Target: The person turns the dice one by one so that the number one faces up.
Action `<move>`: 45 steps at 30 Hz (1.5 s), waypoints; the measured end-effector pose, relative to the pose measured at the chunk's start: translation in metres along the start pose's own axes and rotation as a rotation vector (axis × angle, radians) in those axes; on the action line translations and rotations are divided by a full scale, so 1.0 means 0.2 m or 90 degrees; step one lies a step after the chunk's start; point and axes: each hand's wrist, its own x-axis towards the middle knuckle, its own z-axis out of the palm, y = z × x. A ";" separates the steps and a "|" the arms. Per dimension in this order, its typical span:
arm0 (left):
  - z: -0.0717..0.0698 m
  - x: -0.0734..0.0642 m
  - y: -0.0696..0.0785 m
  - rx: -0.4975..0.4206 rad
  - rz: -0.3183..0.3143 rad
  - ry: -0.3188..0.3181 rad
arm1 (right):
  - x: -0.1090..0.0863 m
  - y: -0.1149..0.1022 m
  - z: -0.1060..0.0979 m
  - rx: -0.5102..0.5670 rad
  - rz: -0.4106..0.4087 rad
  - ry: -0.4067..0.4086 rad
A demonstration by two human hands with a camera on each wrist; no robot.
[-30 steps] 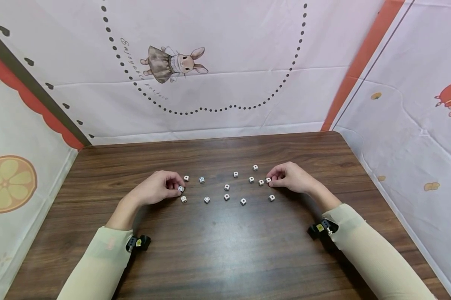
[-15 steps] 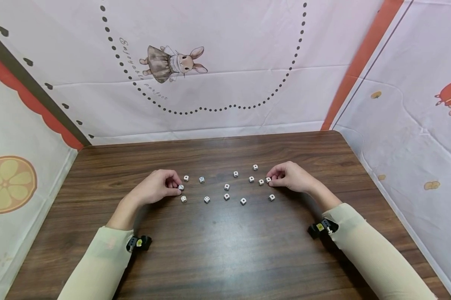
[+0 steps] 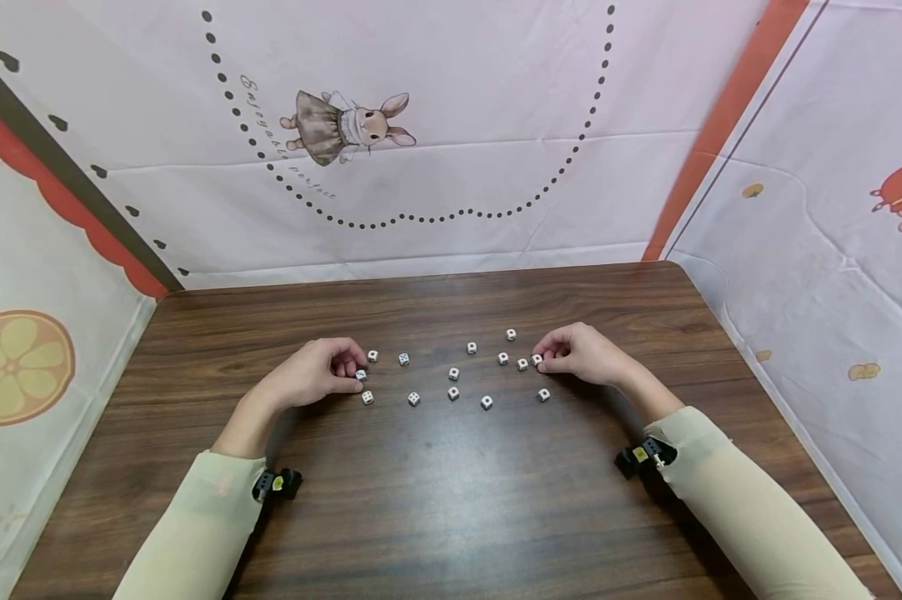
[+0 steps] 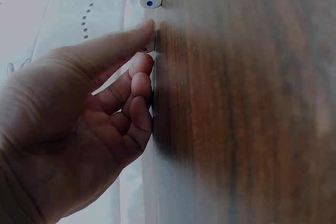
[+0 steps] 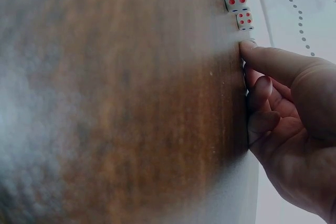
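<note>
On the dark wooden table [image 3: 451, 500] lie several small white dice in a loose spread. My left hand [image 3: 312, 372], at the left end of them, pinches a die [image 3: 360, 375] between thumb and index finger. In the left wrist view the thumb covers most of that die [image 4: 148, 48]. One die [image 3: 373, 357] is just beyond those fingertips, another [image 3: 368, 398] just nearer me. My right hand [image 3: 582, 354] holds a die [image 3: 537, 360] at its fingertips on the right end. A neighbouring die [image 3: 523, 365] sits close to its left. The right wrist view mostly hides the held die behind the thumb.
Between the hands are more dice, among them one in the middle [image 3: 454, 374] and one farther back [image 3: 511, 335]. A die [image 3: 544, 395] lies in front of the right hand. Printed cloth [image 3: 451, 167] hangs behind the table and at both sides.
The die in my left fingers has turned a little and shifted slightly left, its upper face looking different. My right hand and the other dice stay where they were.
</note>
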 end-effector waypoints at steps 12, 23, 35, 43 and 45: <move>0.01 0.00 0.00 0.012 0.005 0.007 | 0.00 0.00 0.00 0.013 0.003 -0.005; 0.02 0.01 0.01 0.039 0.002 0.018 | 0.00 -0.01 0.00 0.017 0.010 -0.005; 0.03 0.00 0.00 0.004 0.021 0.035 | 0.00 0.00 0.00 0.013 0.010 -0.002; 0.03 0.00 -0.01 -0.005 -0.001 0.034 | 0.00 -0.01 0.00 0.004 0.013 -0.002; 0.02 0.00 -0.01 -0.004 -0.005 0.032 | 0.00 -0.01 0.00 0.003 0.013 -0.002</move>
